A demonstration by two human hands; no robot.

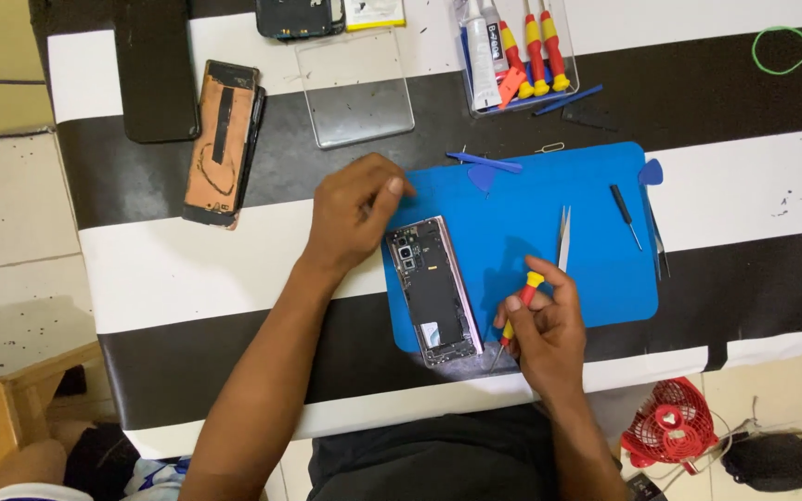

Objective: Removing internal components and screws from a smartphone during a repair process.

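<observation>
An opened phone with its back cover off lies on a blue work mat, its dark inner parts facing up. My left hand rests just left of the phone's top end, fingers curled and empty, a thumb near the mat's edge. My right hand holds a small red and yellow screwdriver by its shaft, tip pointing down toward the mat beside the phone's lower right corner.
Metal tweezers, a small black screwdriver, blue picks and a blue pry stick lie on the mat. A clear box of screwdrivers and glue, a clear lid, a copper-backed phone panel and a dark slab sit farther back. A red fan stands on the floor.
</observation>
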